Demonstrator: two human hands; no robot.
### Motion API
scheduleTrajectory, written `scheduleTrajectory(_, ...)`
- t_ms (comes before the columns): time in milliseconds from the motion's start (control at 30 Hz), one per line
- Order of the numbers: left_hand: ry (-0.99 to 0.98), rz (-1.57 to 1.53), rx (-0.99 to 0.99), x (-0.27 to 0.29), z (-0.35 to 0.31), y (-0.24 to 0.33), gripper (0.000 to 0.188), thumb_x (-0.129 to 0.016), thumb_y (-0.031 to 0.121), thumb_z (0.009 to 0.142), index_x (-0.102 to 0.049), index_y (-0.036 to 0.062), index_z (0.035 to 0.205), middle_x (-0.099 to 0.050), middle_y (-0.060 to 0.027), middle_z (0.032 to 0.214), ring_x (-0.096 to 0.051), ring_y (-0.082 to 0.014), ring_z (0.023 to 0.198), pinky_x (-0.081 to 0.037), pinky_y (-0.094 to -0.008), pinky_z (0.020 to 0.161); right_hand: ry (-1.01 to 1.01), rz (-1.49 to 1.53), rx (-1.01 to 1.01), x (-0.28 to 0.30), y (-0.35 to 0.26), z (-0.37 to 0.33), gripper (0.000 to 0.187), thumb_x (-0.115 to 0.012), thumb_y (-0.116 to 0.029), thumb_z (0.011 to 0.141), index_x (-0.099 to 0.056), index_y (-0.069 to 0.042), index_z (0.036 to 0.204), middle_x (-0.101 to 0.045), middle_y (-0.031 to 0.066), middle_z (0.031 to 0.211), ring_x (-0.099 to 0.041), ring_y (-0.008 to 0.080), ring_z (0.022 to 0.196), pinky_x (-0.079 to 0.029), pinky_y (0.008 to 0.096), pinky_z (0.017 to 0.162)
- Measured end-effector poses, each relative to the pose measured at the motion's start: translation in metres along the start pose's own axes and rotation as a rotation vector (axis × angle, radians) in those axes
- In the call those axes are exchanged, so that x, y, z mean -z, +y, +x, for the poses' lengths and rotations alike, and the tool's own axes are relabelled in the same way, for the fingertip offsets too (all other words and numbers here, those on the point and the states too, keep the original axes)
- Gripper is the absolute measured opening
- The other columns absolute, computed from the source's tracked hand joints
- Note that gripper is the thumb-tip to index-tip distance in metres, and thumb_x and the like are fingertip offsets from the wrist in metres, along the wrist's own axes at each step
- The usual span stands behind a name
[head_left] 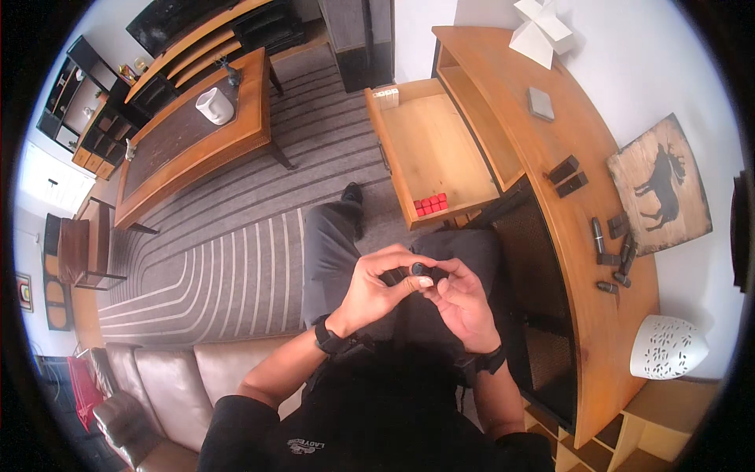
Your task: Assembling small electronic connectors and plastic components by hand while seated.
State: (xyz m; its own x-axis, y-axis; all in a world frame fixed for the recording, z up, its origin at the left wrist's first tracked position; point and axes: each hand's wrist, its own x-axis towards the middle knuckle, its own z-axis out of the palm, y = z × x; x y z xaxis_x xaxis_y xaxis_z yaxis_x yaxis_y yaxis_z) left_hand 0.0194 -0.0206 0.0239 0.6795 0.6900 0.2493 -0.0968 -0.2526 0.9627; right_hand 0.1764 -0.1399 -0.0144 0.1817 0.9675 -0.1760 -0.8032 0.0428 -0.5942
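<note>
Pinched between thumbs and fingertips, a small black cylinder (419,270) is held by the left hand (379,282) and right hand (462,307), forearms (291,362) angled inward, hands nearly meeting.

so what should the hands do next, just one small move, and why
I'd probably settle the small dark piece in the left hand, freeing the right hand. Both hands are on it, while several dark tubes lie on the wooden desk at the person's right, nearer the right hand. I can't tell whether the piece is one part or two.
</note>
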Motion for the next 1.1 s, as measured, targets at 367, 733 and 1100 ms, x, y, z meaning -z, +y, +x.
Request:
scheduleTrajectory(367, -0.037, -0.074, 0.038, 0.01, 0.0, -0.003, 0.023, -0.085, 0.009, 0.088, -0.082, 0.0079, 0.111, -0.07, -0.0029, 0.085, -0.063, -0.0128, 0.08, -0.051, -0.0303, 0.076, 0.151, 0.014, -0.106, -0.035, -0.002, 0.003, 0.053, -0.045, -0.051, 0.112, -0.061, -0.003, 0.127, -0.063, 0.0073, 0.084, -0.058, 0.0167, 0.071, -0.044, 0.0288, 0.062)
scheduleTrajectory(733, -0.059, -0.057, 0.024, 0.014, 0.002, -0.002, 0.024, -0.086, 0.01, 0.087, -0.083, 0.008, 0.11, -0.074, -0.0051, 0.089, -0.066, -0.0146, 0.081, -0.052, -0.0304, 0.076, -0.11, -0.103, -0.121, -0.011, -0.002, 0.002, 0.041, -0.055, -0.041, 0.111, -0.059, -0.005, 0.131, -0.065, 0.0076, 0.09, -0.057, 0.0147, 0.07, -0.041, 0.0265, 0.058)
scheduleTrajectory(1100, -0.115, -0.079, 0.045, 0.015, 0.001, -0.005, 0.024, -0.088, 0.012, 0.085, -0.083, 0.0073, 0.108, -0.077, -0.0068, 0.094, -0.069, -0.0177, 0.085, -0.053, -0.0319, 0.078, -0.14, -0.187, -0.328, 0.003, -0.007, 0.002, 0.054, -0.039, -0.054, 0.113, -0.061, -0.005, 0.121, -0.058, 0.0065, 0.066, -0.049, 0.0124, 0.05, -0.035, 0.0245, 0.047)
